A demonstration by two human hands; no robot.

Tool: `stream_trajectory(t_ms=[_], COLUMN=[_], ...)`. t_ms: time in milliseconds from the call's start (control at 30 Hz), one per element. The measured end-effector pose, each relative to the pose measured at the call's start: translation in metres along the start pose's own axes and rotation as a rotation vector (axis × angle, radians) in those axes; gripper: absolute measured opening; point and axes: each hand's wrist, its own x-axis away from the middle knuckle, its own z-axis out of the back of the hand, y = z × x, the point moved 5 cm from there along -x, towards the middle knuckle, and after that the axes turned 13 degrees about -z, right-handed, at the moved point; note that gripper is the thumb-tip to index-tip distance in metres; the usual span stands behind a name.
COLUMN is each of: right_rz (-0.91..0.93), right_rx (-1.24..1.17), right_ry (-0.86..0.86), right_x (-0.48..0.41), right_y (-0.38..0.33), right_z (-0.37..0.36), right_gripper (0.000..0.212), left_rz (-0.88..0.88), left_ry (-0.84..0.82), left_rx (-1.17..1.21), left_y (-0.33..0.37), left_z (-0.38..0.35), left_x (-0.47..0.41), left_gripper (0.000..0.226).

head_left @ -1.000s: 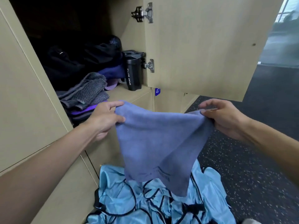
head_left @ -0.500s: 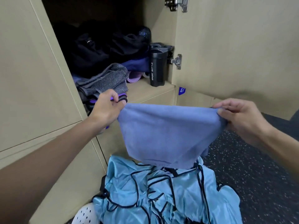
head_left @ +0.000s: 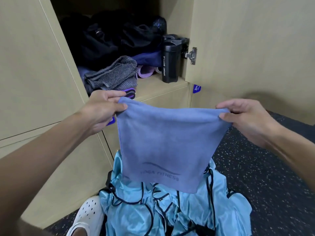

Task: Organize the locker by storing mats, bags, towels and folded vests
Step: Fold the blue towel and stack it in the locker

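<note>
Open locker [head_left: 153,86], blue towel [head_left: 163,142] getting held up in front

Locker's sitting at 12 o'clock; towel's hanging just below it, top edge running 9 to 3, left hand [head_left: 102,113] and right hand [head_left: 247,120] each pinching a corner, left one looking nearer the locker.

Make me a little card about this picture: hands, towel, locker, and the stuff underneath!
left hand: pinches the blue towel at one top corner
right hand: pinches the other top corner
blue towel: hangs spread between the hands, "FITNESS" printed near the bottom
locker: door open; holds black bags, grey towel, black sport bottle
underneath: shiny light-blue vests heaped below the towel
</note>
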Motion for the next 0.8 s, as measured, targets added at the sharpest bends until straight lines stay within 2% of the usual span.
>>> stream_trajectory(t_ms=[100,267,333,433,500,533,600,667,733,800], right_rz=[0.030,-0.094,-0.121,-0.147,-0.153,-0.152,-0.142,-0.091,-0.029,0.019], right_rx=[0.023,-0.188,-0.248,-0.362,-0.400,-0.389,-0.341,-0.249,-0.125,-0.035], right_ry=[0.071,0.123,0.133,0.088,-0.003,-0.046,-0.074,-0.016,0.076,0.121], right_x=[0.002,0.003,0.003,0.003,0.006,0.008,0.008,0.008,0.009,0.010], right_y=[-0.001,0.000,0.000,-0.002,-0.005,-0.007,-0.007,-0.007,-0.007,-0.007], right_z=[0.006,0.015,0.015,0.015,0.014,0.013,0.013,0.015,0.018,0.020], right_gripper=[0.018,0.008,0.010,0.016,0.010,0.012,0.033,0.041,0.033,0.024], left_rz=[-0.081,-0.125,-0.116,-0.074,-0.001,0.037,0.065,0.038,-0.015,-0.078], left_ry=[0.021,0.048,0.047,0.038,0.022,0.010,-0.012,-0.029,-0.029,-0.020], left_rx=[-0.151,-0.219,-0.220,-0.175,-0.067,-0.003,0.094,0.112,0.066,-0.029], left_y=[0.001,0.003,0.004,0.004,0.006,0.006,0.007,0.009,0.011,0.012], left_z=[0.005,0.004,0.003,-0.001,-0.006,-0.008,-0.010,-0.009,-0.006,-0.003], left_x=[0.001,0.001,0.000,0.002,0.004,0.006,0.005,0.004,0.004,0.005], left_gripper=[0.038,0.026,0.019,0.016,0.008,0.014,0.038,0.058,0.064,0.057])
